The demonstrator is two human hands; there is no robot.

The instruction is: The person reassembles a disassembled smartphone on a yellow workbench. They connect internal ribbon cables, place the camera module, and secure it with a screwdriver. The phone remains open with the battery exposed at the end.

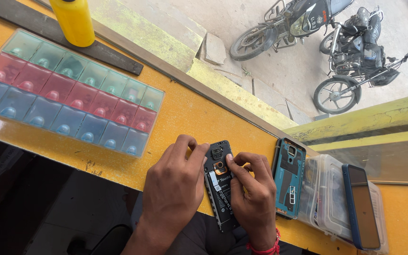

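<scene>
Head camera, looking down. An opened phone (220,186), back cover off with battery and camera module showing, lies on the near edge of a yellow counter (190,113). Its long axis runs nearly straight from 12 to 6 o'clock, tipped slightly so the camera end points toward 12 and the bottom end toward 6, overhanging the counter edge above the person's lap.

The left hand (173,189) grips the phone's left side, fingers curled over the top corner, clamped on it. The right hand (253,191) holds the right edge, thumb and forefinger pinched together on a small orange-ringed part near the phone's upper middle. A red thread band circles the right wrist.

Both hands cover most of the phone's edges; the small part under the fingertips is too small to make out. The phone's bottom end is half hidden by the right wrist.

At 3 o'clock from the phone lies a teal back cover (289,177), inner side up, parallel to it. Further toward 3 sits a clear plastic box (327,198) with a blue phone (361,208) resting on top. At 10 o'clock lies a compartment tray (67,94) in green, red and blue rows, and beyond it a yellow bottle (74,21), cut off at the top.

Past the counter, motorcycles (350,52) stand on a concrete street.
</scene>
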